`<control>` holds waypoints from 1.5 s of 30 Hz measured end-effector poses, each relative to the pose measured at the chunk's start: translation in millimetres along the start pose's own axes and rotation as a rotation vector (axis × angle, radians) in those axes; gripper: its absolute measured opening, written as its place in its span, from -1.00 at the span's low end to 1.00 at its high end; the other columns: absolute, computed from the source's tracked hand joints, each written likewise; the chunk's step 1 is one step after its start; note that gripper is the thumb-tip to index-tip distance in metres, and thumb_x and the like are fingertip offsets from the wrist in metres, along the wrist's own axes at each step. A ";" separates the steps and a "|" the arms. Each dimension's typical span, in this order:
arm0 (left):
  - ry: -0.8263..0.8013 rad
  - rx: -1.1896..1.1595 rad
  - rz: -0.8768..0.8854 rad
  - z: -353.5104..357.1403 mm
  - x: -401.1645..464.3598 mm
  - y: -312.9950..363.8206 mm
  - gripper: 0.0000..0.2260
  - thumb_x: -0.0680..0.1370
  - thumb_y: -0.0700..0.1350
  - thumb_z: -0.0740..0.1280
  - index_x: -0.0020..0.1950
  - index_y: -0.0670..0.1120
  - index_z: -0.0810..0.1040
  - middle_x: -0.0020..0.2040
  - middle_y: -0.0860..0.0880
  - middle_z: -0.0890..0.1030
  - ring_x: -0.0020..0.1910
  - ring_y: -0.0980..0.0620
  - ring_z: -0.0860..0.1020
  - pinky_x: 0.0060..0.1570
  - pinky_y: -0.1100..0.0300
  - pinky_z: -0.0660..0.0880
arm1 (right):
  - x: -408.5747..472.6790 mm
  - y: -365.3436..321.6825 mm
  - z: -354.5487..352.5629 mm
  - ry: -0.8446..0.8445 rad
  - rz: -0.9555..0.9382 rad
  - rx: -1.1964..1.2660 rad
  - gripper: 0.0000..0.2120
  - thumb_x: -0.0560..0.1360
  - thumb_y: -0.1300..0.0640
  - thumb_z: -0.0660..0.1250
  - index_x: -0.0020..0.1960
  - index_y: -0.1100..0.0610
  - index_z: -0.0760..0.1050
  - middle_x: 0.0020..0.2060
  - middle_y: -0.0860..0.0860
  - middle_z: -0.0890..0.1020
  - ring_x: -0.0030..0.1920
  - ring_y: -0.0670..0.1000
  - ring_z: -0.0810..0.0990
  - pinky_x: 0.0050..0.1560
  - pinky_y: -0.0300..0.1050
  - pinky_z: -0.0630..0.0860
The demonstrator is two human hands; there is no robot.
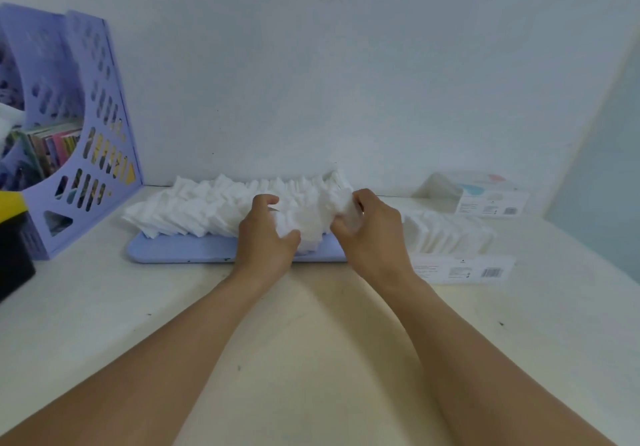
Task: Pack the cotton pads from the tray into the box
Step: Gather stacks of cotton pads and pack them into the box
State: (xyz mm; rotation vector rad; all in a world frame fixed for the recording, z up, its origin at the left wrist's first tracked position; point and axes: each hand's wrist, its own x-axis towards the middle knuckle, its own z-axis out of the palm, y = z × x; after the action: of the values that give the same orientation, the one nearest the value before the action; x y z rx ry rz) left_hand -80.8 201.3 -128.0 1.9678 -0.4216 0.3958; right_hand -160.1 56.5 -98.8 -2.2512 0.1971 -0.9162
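A lilac tray (180, 250) lies against the wall, heaped with white square cotton pads (194, 208). Over the tray's right end, my left hand (265, 238) and my right hand (372, 232) both grip one bunch of cotton pads (311, 224) between them, fingers curled round its two ends. To the right lies the open white box (460, 269), holding a row of pads (446, 232) standing on edge.
A lilac perforated file holder (86, 127) with books stands at the left, a black and yellow object (14, 238) in front of it. The box's lid (485, 196) lies behind the box near the wall. A pale wall panel rises at the right.
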 end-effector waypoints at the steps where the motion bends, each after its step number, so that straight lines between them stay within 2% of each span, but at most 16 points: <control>1: 0.000 0.015 0.006 0.4 -0.2 -2.0 -0.47 0.47 -0.22 0.48 0.38 -0.13 0.37 0.06 -0.03 0.50 0.04 -0.04 0.50 -0.19 0.41 0.32 | -0.1 -4.3 -1.3 0.007 0.050 0.121 -0.86 0.45 0.17 0.36 -0.10 0.22 0.45 -0.27 0.09 0.55 -0.30 0.02 0.49 -0.27 -0.25 0.49; 3: -0.001 0.070 0.043 0.3 -1.4 -3.0 -0.46 0.48 -0.20 0.47 0.41 -0.13 0.35 0.23 -0.08 0.50 0.20 -0.06 0.48 0.04 0.32 0.31 | 1.2 -14.9 -7.2 -0.037 0.234 0.485 -0.88 0.49 0.21 0.36 0.00 0.23 0.54 -0.13 0.13 0.66 -0.12 0.09 0.67 -0.13 -0.07 0.68; 5: 0.067 0.130 0.148 -1.7 -4.5 1.3 -0.52 0.51 -0.17 0.41 0.40 -0.15 0.38 0.32 -0.11 0.46 0.31 -0.10 0.41 0.22 0.23 0.31 | 1.5 -22.8 -13.1 -0.168 0.411 0.835 -0.82 0.54 0.28 0.33 0.14 0.22 0.55 0.00 0.16 0.69 0.01 0.16 0.71 -0.08 0.03 0.70; 7: 0.197 0.092 0.291 -6.1 -8.9 14.6 -0.64 0.54 -0.08 0.28 0.31 -0.16 0.47 0.28 -0.08 0.48 0.30 -0.08 0.40 0.29 0.32 0.25 | 1.9 -24.6 -16.1 -0.258 0.474 0.980 -0.77 0.56 0.29 0.30 0.21 0.20 0.54 0.04 0.15 0.69 0.05 0.19 0.70 -0.02 0.04 0.68; 9: 0.226 -0.102 0.331 -9.6 -15.7 33.5 -0.65 0.57 0.02 0.19 0.25 -0.13 0.52 0.22 0.02 0.50 0.24 0.06 0.45 0.22 0.43 0.28 | 2.0 -23.5 -15.4 -0.297 0.491 1.022 -0.77 0.57 0.28 0.30 0.21 0.19 0.56 0.01 0.14 0.68 0.00 0.18 0.67 0.00 0.02 0.67; 11: 0.070 -0.389 0.167 -11.0 -23.3 52.4 -0.62 0.55 0.11 0.23 0.27 -0.07 0.52 0.19 0.08 0.56 0.13 0.18 0.54 0.06 0.41 0.43 | 2.3 -22.8 -15.4 -0.329 0.496 1.025 -0.76 0.56 0.25 0.31 0.21 0.21 0.56 -0.02 0.14 0.63 -0.04 0.13 0.59 -0.03 -0.05 0.64; 14: -0.140 -0.642 -0.079 -10.1 -26.3 57.6 -0.66 0.54 0.00 0.39 0.29 -0.03 0.51 0.15 -0.02 0.65 0.06 0.03 0.67 -0.11 0.21 0.61 | 3.8 -22.8 -20.5 -0.354 0.460 1.010 -0.77 0.58 0.22 0.27 0.20 0.15 0.57 -0.06 0.08 0.66 -0.11 0.04 0.62 -0.15 -0.13 0.59; 17: -0.175 -0.742 -0.151 -15.8 -27.9 57.5 -0.63 0.57 -0.22 0.41 0.35 -0.06 0.47 0.09 -0.08 0.71 0.00 -0.06 0.71 -0.13 0.15 0.64 | 5.3 -20.4 -26.4 -0.323 0.280 0.704 -0.75 0.57 0.21 0.30 0.21 0.01 0.56 -0.06 0.02 0.69 -0.14 -0.01 0.64 -0.19 -0.13 0.55; 20: -0.146 -0.724 -0.153 -14.6 -31.5 58.4 -0.56 0.52 -0.20 0.47 0.36 -0.03 0.44 -0.02 -0.02 0.73 -0.07 -0.01 0.72 -0.20 0.17 0.64 | 7.8 -17.4 -31.2 -0.267 0.115 0.592 -0.70 0.53 0.19 0.43 0.23 -0.02 0.57 0.05 -0.04 0.66 -0.07 0.00 0.68 -0.14 -0.15 0.61; 25: -0.303 -0.876 -0.315 -8.3 -34.3 55.7 -0.54 0.50 -0.30 0.45 0.38 -0.14 0.46 0.08 -0.10 0.72 0.08 -0.08 0.68 -0.04 0.17 0.62 | 12.0 -9.0 -34.5 -0.125 0.053 0.474 -0.75 0.39 0.17 0.60 0.04 0.05 0.65 0.06 -0.02 0.66 0.02 0.05 0.64 -0.06 0.10 0.67; 29: -0.457 -0.996 -0.417 -8.8 -33.1 54.2 -0.65 0.53 -0.43 0.34 0.31 -0.25 0.53 0.18 -0.18 0.67 0.15 -0.03 0.65 0.10 0.25 0.60 | 15.1 -4.7 -39.7 -0.175 0.001 0.461 -0.84 0.42 0.23 0.56 -0.05 0.20 0.63 -0.15 0.05 0.68 -0.16 0.03 0.63 -0.14 -0.06 0.62; 31: -0.508 -1.060 -0.461 -9.6 -31.8 52.6 -0.71 0.54 -0.42 0.31 0.25 -0.28 0.56 0.20 -0.17 0.66 0.15 0.00 0.65 0.09 0.26 0.60 | 16.1 -4.0 -41.6 -0.244 0.013 0.524 -0.86 0.47 0.26 0.51 -0.01 0.25 0.61 -0.15 0.14 0.68 -0.14 0.02 0.66 -0.11 -0.06 0.62; 36: -0.436 -1.108 -0.533 -8.8 -28.7 48.5 -0.76 0.58 -0.36 0.28 0.24 -0.34 0.56 0.21 -0.19 0.66 0.12 -0.01 0.64 0.08 0.20 0.62 | 18.0 -1.6 -51.0 -0.394 0.151 0.708 -0.73 0.57 0.20 0.40 0.20 0.33 0.51 0.08 0.28 0.66 0.09 0.24 0.68 0.11 0.14 0.62; 39: -0.374 -1.065 -0.516 -7.1 -27.2 46.4 -0.84 0.60 -0.35 0.27 0.12 -0.25 0.61 0.13 -0.14 0.69 0.04 0.02 0.68 0.01 0.21 0.64 | 17.9 -0.3 -61.8 -0.479 0.173 0.787 -0.65 0.53 0.10 0.40 0.23 0.28 0.53 0.08 0.23 0.67 0.07 0.18 0.66 0.16 0.17 0.59; 42: -0.355 -0.922 -0.402 -8.2 -28.3 48.0 -0.79 0.60 -0.33 0.29 0.19 -0.18 0.62 0.12 -0.10 0.71 0.08 0.00 0.68 -0.01 0.23 0.63 | 17.0 -1.1 -65.4 -0.540 0.121 0.690 -0.71 0.42 0.10 0.48 0.08 0.22 0.61 -0.03 0.18 0.69 -0.02 0.13 0.67 0.02 0.03 0.62; 45: -0.344 -0.821 -0.328 -7.5 -32.1 52.6 -0.76 0.60 -0.31 0.27 0.15 -0.10 0.66 0.04 -0.07 0.73 0.03 0.00 0.70 -0.05 0.20 0.63 | 15.3 -2.2 -56.4 -0.461 0.084 0.581 -0.78 0.38 0.19 0.56 -0.02 0.24 0.65 -0.18 0.15 0.70 -0.17 0.05 0.67 -0.19 -0.15 0.59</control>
State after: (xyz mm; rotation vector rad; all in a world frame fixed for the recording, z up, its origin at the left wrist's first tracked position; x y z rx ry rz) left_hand -134.1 190.8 -97.7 1.2518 -0.3845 -0.3033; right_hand -186.4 21.7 -59.8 -1.8224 -0.1657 -0.3263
